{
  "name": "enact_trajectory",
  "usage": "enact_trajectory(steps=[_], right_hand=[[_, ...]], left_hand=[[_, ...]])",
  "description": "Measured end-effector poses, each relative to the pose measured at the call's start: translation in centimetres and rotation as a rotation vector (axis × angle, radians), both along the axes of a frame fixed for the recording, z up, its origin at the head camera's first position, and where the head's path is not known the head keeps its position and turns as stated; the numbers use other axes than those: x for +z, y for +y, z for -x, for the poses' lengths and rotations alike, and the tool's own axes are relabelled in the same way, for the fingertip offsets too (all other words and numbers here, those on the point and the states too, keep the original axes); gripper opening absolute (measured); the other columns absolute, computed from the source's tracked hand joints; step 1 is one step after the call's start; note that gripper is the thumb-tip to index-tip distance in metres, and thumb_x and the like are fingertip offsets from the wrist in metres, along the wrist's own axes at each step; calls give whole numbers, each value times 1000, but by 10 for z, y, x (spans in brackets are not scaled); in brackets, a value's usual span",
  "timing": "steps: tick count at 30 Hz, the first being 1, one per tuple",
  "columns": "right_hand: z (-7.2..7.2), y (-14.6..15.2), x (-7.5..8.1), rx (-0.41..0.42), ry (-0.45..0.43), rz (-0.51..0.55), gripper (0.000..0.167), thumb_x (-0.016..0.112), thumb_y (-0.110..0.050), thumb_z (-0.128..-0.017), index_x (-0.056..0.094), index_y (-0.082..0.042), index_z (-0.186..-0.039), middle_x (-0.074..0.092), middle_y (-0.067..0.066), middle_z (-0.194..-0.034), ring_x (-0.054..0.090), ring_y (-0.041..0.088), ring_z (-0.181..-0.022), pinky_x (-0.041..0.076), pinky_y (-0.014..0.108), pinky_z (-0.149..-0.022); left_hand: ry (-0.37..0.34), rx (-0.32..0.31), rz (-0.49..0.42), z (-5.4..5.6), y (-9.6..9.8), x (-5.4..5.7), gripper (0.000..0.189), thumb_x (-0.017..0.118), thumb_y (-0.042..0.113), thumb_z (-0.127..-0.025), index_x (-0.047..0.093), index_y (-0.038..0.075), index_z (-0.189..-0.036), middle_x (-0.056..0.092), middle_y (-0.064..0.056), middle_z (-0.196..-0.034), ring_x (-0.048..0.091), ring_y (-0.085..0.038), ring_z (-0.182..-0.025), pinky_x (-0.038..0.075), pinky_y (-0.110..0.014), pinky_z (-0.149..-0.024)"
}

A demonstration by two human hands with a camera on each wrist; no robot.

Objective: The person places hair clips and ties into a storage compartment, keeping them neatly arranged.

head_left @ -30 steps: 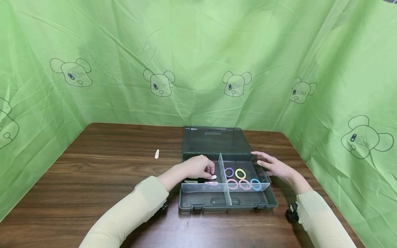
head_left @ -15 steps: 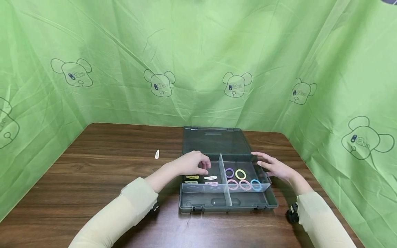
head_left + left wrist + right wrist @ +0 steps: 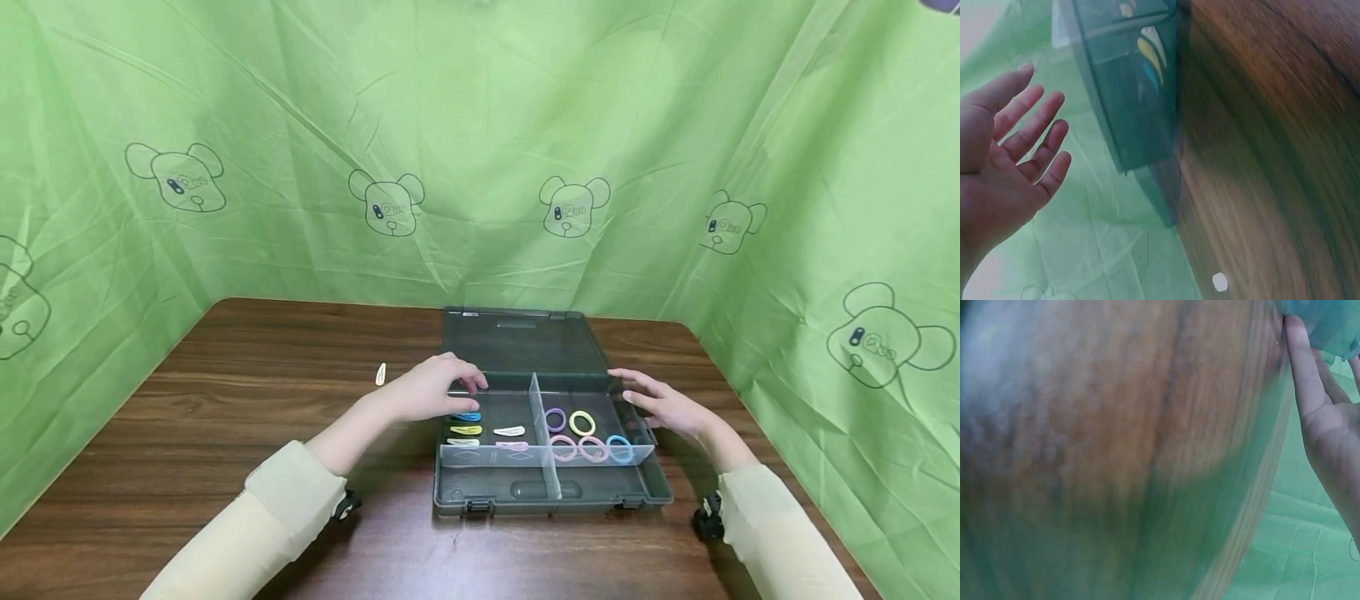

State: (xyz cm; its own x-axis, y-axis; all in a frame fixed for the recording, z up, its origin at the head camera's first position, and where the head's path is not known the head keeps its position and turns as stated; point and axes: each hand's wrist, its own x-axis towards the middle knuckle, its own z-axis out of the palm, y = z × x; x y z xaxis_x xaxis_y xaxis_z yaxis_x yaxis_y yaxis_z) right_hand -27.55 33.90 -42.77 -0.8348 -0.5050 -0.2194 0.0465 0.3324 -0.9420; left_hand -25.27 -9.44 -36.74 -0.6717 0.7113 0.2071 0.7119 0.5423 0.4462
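A dark translucent divided box (image 3: pixel 517 505) stands on the table with its lid (image 3: pixel 521 342) laid back. In its back left compartment lie a blue snap hair clip (image 3: pixel 467 417), a yellow one (image 3: pixel 466 430), a pale green one (image 3: pixel 462 442), a white one (image 3: pixel 510 431) and a pink one (image 3: pixel 512 447). Above the left side of this compartment my left hand (image 3: pixel 431 388) hovers, fingers loosely bent around nothing. My right hand (image 3: pixel 666 405) rests against the box's right side with extended fingers. Another white hair clip (image 3: pixel 381 374) lies on the table left of the box.
The back right compartment holds a purple hair tie (image 3: pixel 555 419), a yellow hair tie (image 3: pixel 582 422), a blue hair tie (image 3: pixel 619 449) and two pink ones. Clear dividers (image 3: pixel 536 408) stand between compartments. A green curtain (image 3: pixel 480 125) encloses the wooden table (image 3: pixel 300 350).
My left hand has let go of the white clip in the box and moved left and slightly up, uncovering the yellow and blue clips. The right hand stays in place.
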Motion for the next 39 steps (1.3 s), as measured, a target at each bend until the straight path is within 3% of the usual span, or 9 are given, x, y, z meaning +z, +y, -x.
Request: enact_trajectory(steps=[9,18,29,39], right_hand=[[0,2,-1,-3,0,-2,51,41,-21,-102,22,-16,-149,26,24,-148,38,39,-128,50,46,-87],[0,2,-2,-9,7,-13,50,41,-20,-102,23,-16,-149,26,22,-148,38,37,-129,50,46,-87],[-1,3,-1,-10,0,-26,53,43,-26,-101,23,-18,-149,27,24,-147,39,41,-128,50,45,-87],[-1,2,-1,-6,-4,-19,54,43,-26,-101,22,-16,-149,27,25,-147,39,40,-128,50,45,-88]], left_hand=[[35,68,-75,3,-33,5,27,72,24,-83,66,19,-109,67,8,-99,53,-12,-100,43,-34,-90],[76,125,-148,13,-71,6,28,72,18,-83,67,11,-110,68,4,-107,53,-17,-106,42,-39,-93],[84,183,-125,33,-104,-8,26,71,13,-83,67,13,-109,67,2,-110,52,-20,-110,39,-41,-95],[120,167,-60,47,-119,-24,25,71,5,-81,68,7,-105,69,-3,-105,54,-26,-106,39,-44,-94]])
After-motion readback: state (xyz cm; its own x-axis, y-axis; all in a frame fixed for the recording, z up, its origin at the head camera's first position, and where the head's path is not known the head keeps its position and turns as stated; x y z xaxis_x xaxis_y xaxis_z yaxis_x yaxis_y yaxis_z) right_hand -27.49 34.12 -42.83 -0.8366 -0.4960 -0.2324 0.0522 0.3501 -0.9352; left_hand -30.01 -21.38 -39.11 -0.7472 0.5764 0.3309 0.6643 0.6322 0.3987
